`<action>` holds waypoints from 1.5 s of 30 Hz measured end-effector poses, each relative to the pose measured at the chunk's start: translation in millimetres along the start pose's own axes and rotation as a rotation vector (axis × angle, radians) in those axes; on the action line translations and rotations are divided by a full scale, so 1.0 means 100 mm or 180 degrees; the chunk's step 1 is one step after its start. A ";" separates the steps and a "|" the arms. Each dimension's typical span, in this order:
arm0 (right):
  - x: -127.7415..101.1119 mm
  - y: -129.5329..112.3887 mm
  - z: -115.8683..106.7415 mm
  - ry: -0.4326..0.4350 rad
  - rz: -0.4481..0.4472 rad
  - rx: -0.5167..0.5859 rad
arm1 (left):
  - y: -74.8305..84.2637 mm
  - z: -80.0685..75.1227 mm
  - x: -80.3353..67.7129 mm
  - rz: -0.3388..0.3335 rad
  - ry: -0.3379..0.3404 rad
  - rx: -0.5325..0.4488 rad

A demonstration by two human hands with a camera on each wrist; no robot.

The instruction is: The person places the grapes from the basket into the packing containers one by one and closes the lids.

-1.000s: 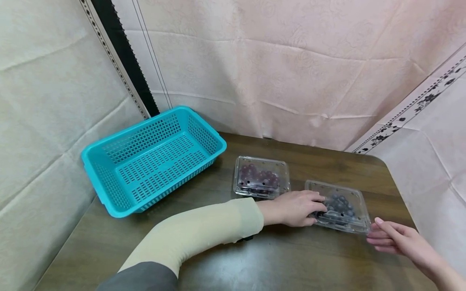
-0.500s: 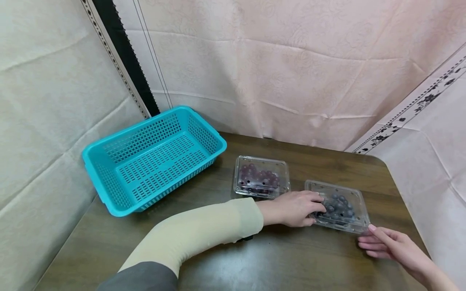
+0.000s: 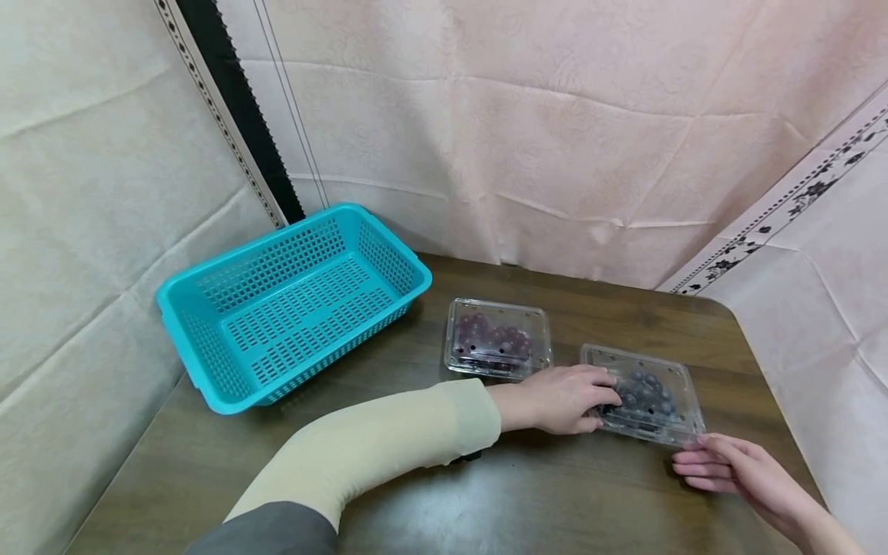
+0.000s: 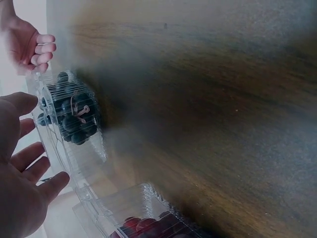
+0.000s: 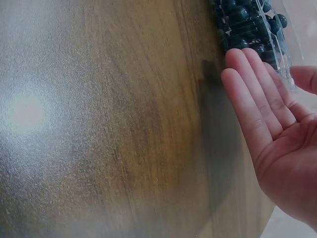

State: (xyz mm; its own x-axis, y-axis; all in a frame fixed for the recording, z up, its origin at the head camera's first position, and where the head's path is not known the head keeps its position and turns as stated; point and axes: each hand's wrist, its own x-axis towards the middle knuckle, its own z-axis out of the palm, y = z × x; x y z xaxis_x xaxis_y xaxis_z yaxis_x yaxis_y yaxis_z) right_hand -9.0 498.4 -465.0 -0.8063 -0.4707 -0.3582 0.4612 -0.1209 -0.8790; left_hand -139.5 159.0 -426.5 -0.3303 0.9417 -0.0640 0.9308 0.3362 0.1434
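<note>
Clamshell box of dark berries (image 3: 645, 395): it lies flat, lid closed, on the wooden table (image 3: 486, 493), near its right edge, just beside a second box of red berries (image 3: 498, 338). Your left hand (image 3: 565, 397) rests on its left end, fingers lightly curved over the lid edge. Your right hand (image 3: 721, 466) lies with fingers straight, tips at the near right corner. Judged light, thin-walled and flexible, smooth enough to slip; the contents would bruise. Support it at both ends, under the rim, without squeezing the lid. The teal basket (image 3: 208, 370) stands well apart.
</note>
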 end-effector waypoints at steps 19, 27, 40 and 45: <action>0.02 0.04 -0.05 -0.0021 -0.0074 -0.0013 | 0.22 -0.13 -0.33 -0.1413 0.0475 -0.1622; 0.01 0.04 -0.04 0.0034 -0.0002 0.0001 | 0.33 -0.05 -0.31 -0.2155 0.0313 -0.2302; 0.01 0.01 -0.01 0.0113 0.0106 0.0049 | 0.42 0.10 -0.18 -0.2702 0.0475 -0.4613; 0.01 0.00 -0.01 0.0101 0.0111 0.0041 | 0.42 0.21 -0.09 -0.2662 0.0565 -0.5164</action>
State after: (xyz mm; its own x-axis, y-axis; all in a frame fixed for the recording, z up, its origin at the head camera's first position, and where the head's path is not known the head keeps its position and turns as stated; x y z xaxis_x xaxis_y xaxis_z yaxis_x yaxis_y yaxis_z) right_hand -9.9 499.0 -465.9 -0.8008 -0.4470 -0.3987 0.4939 -0.1163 -0.8617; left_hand -93.9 164.6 -440.6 -0.6852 0.4944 -0.5348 -0.4832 0.2408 0.8417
